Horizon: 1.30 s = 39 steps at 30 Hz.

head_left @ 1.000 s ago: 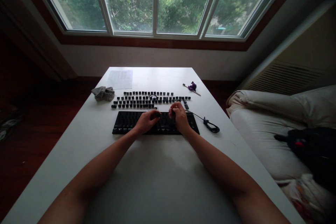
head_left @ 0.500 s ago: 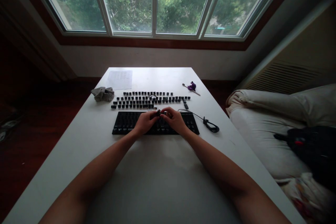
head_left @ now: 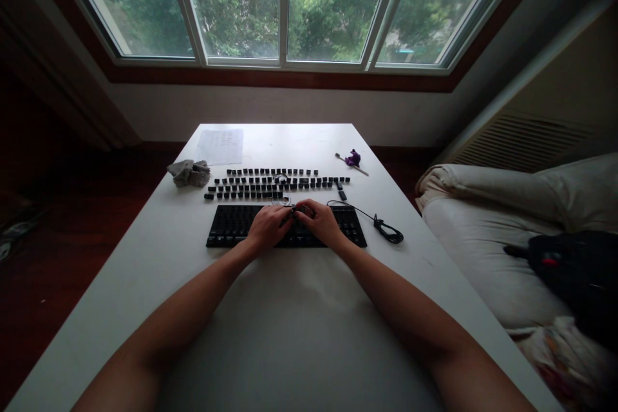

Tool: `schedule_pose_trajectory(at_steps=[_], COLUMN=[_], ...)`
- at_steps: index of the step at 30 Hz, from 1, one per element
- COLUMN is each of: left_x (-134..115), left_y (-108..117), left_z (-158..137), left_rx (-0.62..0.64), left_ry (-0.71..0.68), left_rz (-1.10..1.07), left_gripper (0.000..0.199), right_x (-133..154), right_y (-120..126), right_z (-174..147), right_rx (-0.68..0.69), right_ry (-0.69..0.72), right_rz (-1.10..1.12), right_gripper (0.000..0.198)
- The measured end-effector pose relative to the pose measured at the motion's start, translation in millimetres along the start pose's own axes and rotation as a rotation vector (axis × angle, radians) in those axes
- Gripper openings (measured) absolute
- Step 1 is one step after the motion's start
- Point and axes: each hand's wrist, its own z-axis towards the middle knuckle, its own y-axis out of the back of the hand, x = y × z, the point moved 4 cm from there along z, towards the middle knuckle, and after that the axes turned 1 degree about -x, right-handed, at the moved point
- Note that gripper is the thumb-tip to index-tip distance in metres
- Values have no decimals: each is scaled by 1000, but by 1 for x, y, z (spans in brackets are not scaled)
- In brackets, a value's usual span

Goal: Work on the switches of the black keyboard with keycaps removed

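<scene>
A black keyboard (head_left: 232,222) lies across the white table (head_left: 299,309), many of its key positions bare of caps. My left hand (head_left: 269,225) is over its middle, thumb and fingers closed at a small black keycap (head_left: 293,208). From the other side my right hand (head_left: 318,219) meets it, its fingers pinched on the same piece. The fingers partly cover the keycap, and both hands hide the keyboard's centre. Beyond the keyboard, loose black keycaps (head_left: 251,187) stand in rows. A thin pale wire loop (head_left: 280,201) lies just behind my left fingers.
The keyboard's coiled cable (head_left: 387,232) lies at the right. A crumpled grey cloth (head_left: 189,173) and a printed sheet (head_left: 221,145) are at the back left. A brush (head_left: 358,169) with a purple cloth (head_left: 353,158) lies back right. A pale sofa (head_left: 483,251) stands beside the table.
My left hand has turned more palm-down and its fingers have moved lower over the keyboard. My right hand's fingers have closed in beside it. The loose keycaps have stayed put.
</scene>
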Motion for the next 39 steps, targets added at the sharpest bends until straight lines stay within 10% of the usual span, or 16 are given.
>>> schedule_pose_trajectory(at_steps=[29, 39], left_x=[35, 19], left_y=[-5, -5], left_z=[5, -1], left_rx=[-12, 50], left_ry=[302, 157], left_rz=[-709, -375], left_gripper=[31, 21], right_x=[10, -1], right_y=[0, 17], right_z=[-9, 14], right_rx=[24, -19], right_ry=[207, 126], right_rz=[-204, -343], right_gripper=[24, 25])
